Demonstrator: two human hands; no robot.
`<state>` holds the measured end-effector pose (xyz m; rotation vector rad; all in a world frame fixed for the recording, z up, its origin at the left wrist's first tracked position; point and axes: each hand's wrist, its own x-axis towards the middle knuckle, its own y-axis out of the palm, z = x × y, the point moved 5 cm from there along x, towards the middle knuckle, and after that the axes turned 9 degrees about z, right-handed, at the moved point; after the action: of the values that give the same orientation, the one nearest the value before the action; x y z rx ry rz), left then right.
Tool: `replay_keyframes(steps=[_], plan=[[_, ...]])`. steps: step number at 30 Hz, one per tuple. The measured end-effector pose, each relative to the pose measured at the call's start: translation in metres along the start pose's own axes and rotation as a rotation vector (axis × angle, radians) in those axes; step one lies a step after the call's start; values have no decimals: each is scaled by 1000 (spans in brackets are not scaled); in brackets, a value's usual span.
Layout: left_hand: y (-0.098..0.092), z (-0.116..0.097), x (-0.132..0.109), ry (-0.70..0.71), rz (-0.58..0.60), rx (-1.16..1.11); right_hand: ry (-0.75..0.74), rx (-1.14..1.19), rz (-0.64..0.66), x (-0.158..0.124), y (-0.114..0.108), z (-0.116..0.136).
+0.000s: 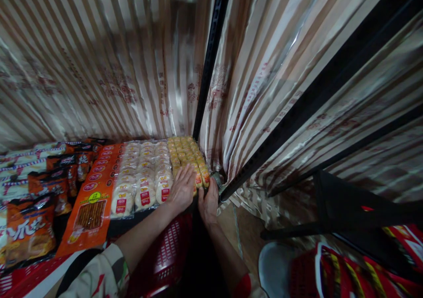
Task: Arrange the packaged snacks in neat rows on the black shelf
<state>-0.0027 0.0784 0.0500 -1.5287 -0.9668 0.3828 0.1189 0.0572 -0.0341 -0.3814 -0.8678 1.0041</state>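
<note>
Rows of small yellow wrapped snack packs (185, 150) stand at the right end of the shelf. My left hand (183, 188) lies over their front left part with its fingers stretched out, covering some of them. At their front right corner, my right hand (209, 201) touches the nearest packs, its fingers extended and apart from the thumb. Left of the yellow packs are rows of round white pastries (145, 179) in clear wrappers with red labels. Beside those lies a long orange strip of snack packets (92, 196) with brown sticks pictured on it.
Orange and black snack bags (31, 232) fill the shelf's left side. A red plastic basket (168, 249) is below my forearms. Black metal posts (211, 64) rise before striped curtains (145, 60). At lower right are a grey stool (276, 267) and red packages (350, 271).
</note>
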Motion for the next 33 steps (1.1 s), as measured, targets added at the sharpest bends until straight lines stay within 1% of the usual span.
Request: replay_keyframes(steps=[3,6,9,12,17,23,26,30,33], plan=[[-6,13,24,0,65,-14,-29,-14,23,2,-2,7],[-5,21,45,24,172,-6,-41,-63,54,3,1,16],[-2,22,62,52,245,8,-56,-122,87,4,8,23],[4,19,73,79,301,20,-41,-166,82,5,14,25],[15,14,84,112,440,36,1,-201,59,6,20,21],[19,15,94,106,562,51,55,-239,65,5,24,18],[23,19,96,97,579,61,60,-264,57,5,24,19],[29,22,96,129,553,69,62,-285,51,5,26,19],[32,24,96,124,576,53,70,-293,54,5,27,18]])
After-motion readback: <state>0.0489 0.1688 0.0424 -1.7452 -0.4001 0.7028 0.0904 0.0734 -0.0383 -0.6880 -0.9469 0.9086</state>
